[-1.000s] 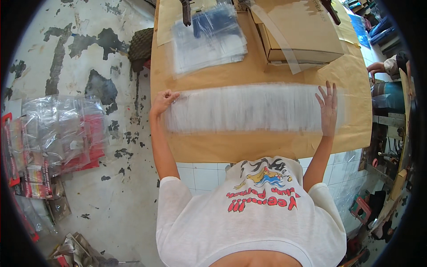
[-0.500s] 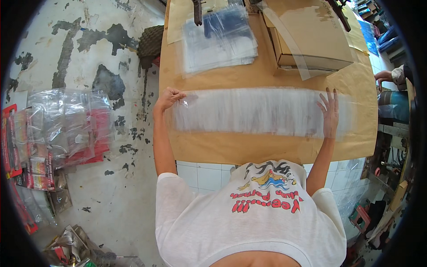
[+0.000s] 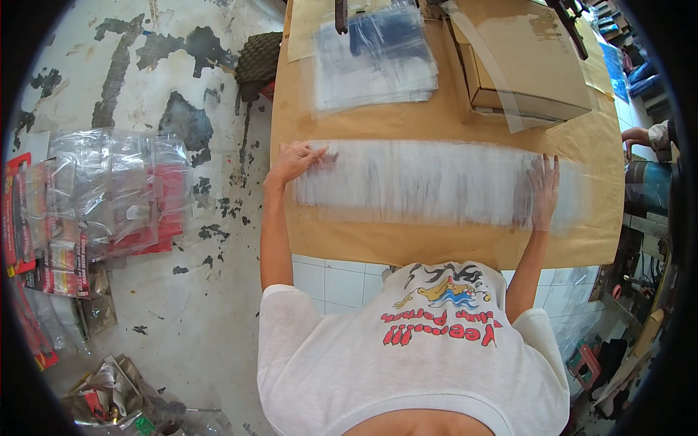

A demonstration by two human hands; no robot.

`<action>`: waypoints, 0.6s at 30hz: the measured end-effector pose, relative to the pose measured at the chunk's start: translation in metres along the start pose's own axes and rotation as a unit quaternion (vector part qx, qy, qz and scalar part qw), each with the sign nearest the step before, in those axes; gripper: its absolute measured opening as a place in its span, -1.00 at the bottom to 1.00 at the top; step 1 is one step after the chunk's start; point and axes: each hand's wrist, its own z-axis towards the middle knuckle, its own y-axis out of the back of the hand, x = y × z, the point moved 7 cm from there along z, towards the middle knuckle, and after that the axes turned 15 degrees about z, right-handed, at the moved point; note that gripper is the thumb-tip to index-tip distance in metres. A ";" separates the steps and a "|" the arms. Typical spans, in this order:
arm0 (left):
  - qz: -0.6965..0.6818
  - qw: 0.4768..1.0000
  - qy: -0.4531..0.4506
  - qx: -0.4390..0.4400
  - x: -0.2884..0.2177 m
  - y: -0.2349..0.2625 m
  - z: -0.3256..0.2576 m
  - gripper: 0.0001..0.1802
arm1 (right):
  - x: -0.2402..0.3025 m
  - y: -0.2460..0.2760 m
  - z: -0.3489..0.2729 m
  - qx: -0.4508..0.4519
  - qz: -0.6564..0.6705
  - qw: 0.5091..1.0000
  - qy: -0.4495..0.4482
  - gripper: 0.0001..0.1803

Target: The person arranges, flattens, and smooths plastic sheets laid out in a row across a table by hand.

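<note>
Across the table lies a long row of clear plastic bags point(image 3: 422, 182), fanned out so that they overlap closely. My left hand point(image 3: 297, 161) is at the far left corner of the row, its thumb and fingers closed on the edge of the bags. On the right end of the row my right hand point(image 3: 543, 196) rests flat, palm down, with its fingers stretched out and pointing away from me. Beyond the row sits a stack of larger clear plastic bags point(image 3: 374, 69).
Brown paper covers the table point(image 3: 349, 243). A cardboard box point(image 3: 531, 65) with a clear strip hanging over it stands at the back right. Packaged plastic goods point(image 3: 109, 196) lie on the floor at left. Another person's hand point(image 3: 637, 138) shows at the right edge.
My left hand's fingers reach slightly further over the left end of the bags. My right hand stays flat on the right end, fingers closer together. The whole view has shifted a little.
</note>
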 end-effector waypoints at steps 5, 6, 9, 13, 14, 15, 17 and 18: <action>0.135 0.990 -0.029 -0.004 -0.013 -0.003 -0.005 -0.38 | -0.011 0.006 0.002 -0.014 -0.109 0.994 0.025 -0.34; 0.135 0.990 -0.029 -0.005 -0.013 -0.004 -0.006 -0.38 | -0.015 0.008 0.003 -0.027 -0.029 0.999 0.027 -0.35; 0.112 0.993 -0.027 0.004 -0.013 -0.008 -0.009 -0.39 | -0.017 0.006 0.004 -0.047 0.063 0.996 0.035 -0.37; 0.186 0.980 -0.063 0.020 -0.022 -0.010 -0.019 -0.47 | -0.012 -0.001 0.003 -0.057 0.052 0.996 0.039 -0.37; 0.207 0.975 -0.082 0.026 -0.024 -0.011 -0.021 -0.50 | -0.012 -0.001 0.003 -0.057 0.052 0.996 0.040 -0.37; 0.207 0.975 -0.082 0.025 -0.024 -0.010 -0.021 -0.50 | -0.012 0.000 0.003 -0.059 0.056 0.996 0.037 -0.37; 0.195 0.977 -0.083 0.023 -0.022 -0.008 -0.020 -0.46 | -0.013 0.000 0.003 -0.060 0.062 0.996 0.036 -0.36; 0.195 0.977 -0.083 0.022 -0.021 -0.006 -0.019 -0.46 | -0.011 -0.001 0.002 -0.052 0.046 0.997 0.043 -0.36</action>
